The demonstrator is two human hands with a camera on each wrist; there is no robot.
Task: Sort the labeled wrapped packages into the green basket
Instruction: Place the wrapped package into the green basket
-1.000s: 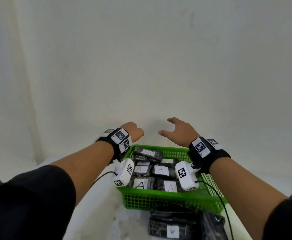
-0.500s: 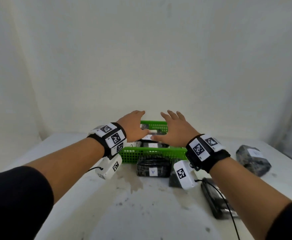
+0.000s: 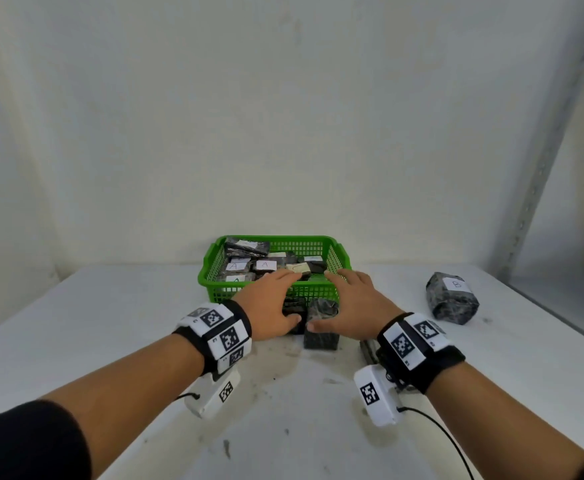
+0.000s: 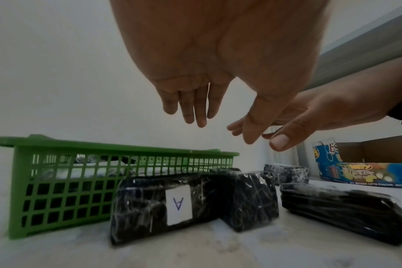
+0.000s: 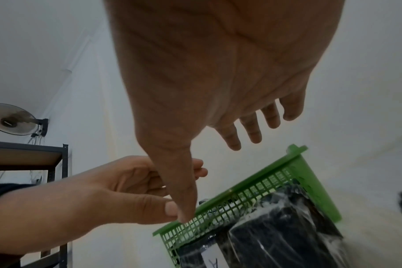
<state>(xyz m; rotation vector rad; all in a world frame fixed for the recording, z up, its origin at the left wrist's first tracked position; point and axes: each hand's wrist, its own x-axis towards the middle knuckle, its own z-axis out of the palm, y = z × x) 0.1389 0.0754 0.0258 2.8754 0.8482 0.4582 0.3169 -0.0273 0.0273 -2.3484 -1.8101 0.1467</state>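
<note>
Currently: reach step, nothing lifted yet.
Green basket (image 3: 273, 292): at table's far middle, several A-labelled packages already inside.
A-labelled package (image 4: 163, 204): on table, against basket's near wall.
Unlabelled-side package (image 3: 321, 327): just beside it, label not visible.
B-labelled package (image 3: 451, 303): well right of basket.
Left hand (image 3: 270, 308), right hand (image 3: 353, 306): fingers spread, hovering above the near pair, gripping nothing.
Next, likely: lower, close on a package, read label.

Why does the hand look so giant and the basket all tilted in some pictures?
The wrist cameras sit very close with very wide lenses: in the left wrist view the left hand fills the top; in the right wrist view the green basket leans and its edges smear. In the head view, the shelf post is soft and slanted.
</note>
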